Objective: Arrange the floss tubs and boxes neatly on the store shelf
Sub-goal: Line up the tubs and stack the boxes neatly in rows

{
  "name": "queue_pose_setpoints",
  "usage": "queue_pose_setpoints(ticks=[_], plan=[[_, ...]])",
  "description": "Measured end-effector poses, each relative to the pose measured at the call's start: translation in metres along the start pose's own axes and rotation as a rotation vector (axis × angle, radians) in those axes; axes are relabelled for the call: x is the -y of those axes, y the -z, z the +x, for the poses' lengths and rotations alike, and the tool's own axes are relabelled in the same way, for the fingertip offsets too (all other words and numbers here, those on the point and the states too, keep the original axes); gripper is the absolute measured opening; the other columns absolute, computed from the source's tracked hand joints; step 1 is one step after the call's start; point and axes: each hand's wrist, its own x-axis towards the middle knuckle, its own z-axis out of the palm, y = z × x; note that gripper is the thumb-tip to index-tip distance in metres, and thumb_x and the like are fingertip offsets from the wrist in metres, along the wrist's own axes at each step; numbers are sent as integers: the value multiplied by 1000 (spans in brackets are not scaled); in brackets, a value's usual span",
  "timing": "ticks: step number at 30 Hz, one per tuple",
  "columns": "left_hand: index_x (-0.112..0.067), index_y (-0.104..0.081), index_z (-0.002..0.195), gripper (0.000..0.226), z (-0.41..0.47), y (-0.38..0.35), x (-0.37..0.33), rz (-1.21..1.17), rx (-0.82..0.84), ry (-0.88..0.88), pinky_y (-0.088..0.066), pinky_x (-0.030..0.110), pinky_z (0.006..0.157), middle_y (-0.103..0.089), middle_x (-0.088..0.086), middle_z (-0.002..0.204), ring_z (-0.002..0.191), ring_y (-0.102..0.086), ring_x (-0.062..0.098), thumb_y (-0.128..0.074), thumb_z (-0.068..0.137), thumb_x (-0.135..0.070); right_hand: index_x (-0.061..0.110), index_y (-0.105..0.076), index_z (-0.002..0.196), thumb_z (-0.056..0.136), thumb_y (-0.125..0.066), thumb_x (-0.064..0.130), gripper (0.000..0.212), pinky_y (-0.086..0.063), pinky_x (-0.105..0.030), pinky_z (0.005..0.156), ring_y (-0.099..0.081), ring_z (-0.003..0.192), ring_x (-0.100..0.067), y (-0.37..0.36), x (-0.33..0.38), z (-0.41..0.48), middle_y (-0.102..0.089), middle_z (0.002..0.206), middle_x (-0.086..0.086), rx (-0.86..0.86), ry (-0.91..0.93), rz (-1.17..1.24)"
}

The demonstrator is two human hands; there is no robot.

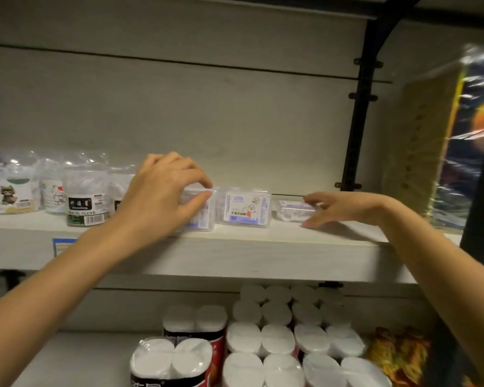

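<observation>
While both arms reach up to the white shelf (pixel 263 247), the left hand (pixel 162 196) is clamped around a clear floss box (pixel 200 212), thumb on its front and fingers over the top. Right next to that sits another clear floss box (pixel 247 207) standing upright, label facing out, pretty much touching the first one. The right hand (pixel 338 208) is spread open around a third small box (pixel 294 209) lying flat near the back, fingertips at it, not really closed on it. Floss tubs (pixel 85 196) in crinkly plastic crowd the left end. Tissue roll packs (pixel 277 339) fill the shelf below.
</observation>
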Motion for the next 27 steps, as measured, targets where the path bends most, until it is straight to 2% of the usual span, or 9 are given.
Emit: queue_pose_setpoints(ticks=[3, 6, 8, 11, 15, 18, 20, 24, 27], plan=[[-22, -68, 86, 38, 3, -5, -4, -60, -16, 18, -23, 26, 75, -67, -5, 90, 90, -57, 20, -40, 80, -47, 20, -41, 136, 80, -68, 38, 65, -32, -36, 109, -44, 123, -21, -4, -2, 6, -44, 141, -2, -133, 25, -52], [-20, -69, 89, 38, 7, -7, -10, -141, -67, 26, -27, 27, 76, -67, -6, 89, 89, -56, 18, -42, 80, -46, 16, -49, 127, 71, -77, 32, 65, -43, -27, 88, -53, 105, -18, -3, -7, -10, -54, 126, -3, -398, 137, -78], [-19, -70, 94, 37, 11, -5, -19, -250, -97, 50, -37, 28, 76, -66, -8, 91, 89, -55, 13, -45, 82, -44, 16, -50, 122, 69, -79, 27, 62, -46, -23, 78, -53, 101, -15, -7, -5, -30, -54, 118, 0, -644, 318, -50], [-20, -65, 113, 40, 17, -6, -40, -460, -32, 96, -39, 11, 82, -63, -14, 101, 94, -53, 0, -47, 85, -41, 17, -49, 119, 68, -79, 27, 60, -49, -21, 79, -51, 103, -8, -19, 11, -61, -48, 114, 7, -825, 623, -90], [-21, -59, 121, 45, 23, -8, -57, -701, 196, 121, -41, 5, 82, -67, -9, 109, 97, -57, 0, -45, 88, -47, 20, -47, 119, 71, -68, 38, 56, -48, -22, 81, -47, 104, 0, -38, 32, -81, -45, 116, 12, -857, 803, -200], [-19, -61, 114, 43, 23, -6, -53, -920, 248, 171, -49, 29, 92, -71, 2, 106, 100, -64, 14, -51, 83, -46, 26, -44, 119, 70, -68, 42, 57, -50, -30, 80, -47, 107, 0, -44, 42, -86, -44, 117, 11, -859, 810, -182], [-17, -62, 113, 40, 24, -5, -46, -926, 218, 200, -49, 36, 95, -71, 3, 106, 101, -64, 19, -56, 84, -44, 30, -46, 118, 68, -69, 51, 59, -49, -24, 86, -50, 108, 0, -43, 47, -86, -46, 118, 12, -819, 766, -21], [-15, -64, 108, 33, 26, 1, -38, -802, 192, 197, -48, 30, 89, -70, -3, 100, 96, -62, 15, -57, 86, -37, 30, -55, 109, 69, -65, 46, 44, -55, -21, 78, -62, 93, -2, -39, 60, -76, -61, 104, 18, -637, 622, 304], [-20, -60, 118, 35, 19, 2, -29, -366, 137, 90, -39, 28, 89, -61, -15, 106, 103, -50, 7, -50, 91, -40, 30, -57, 106, 75, -66, 37, 33, -56, -18, 72, -64, 86, -5, -42, 60, -65, -62, 99, 17, -568, 573, 301]])
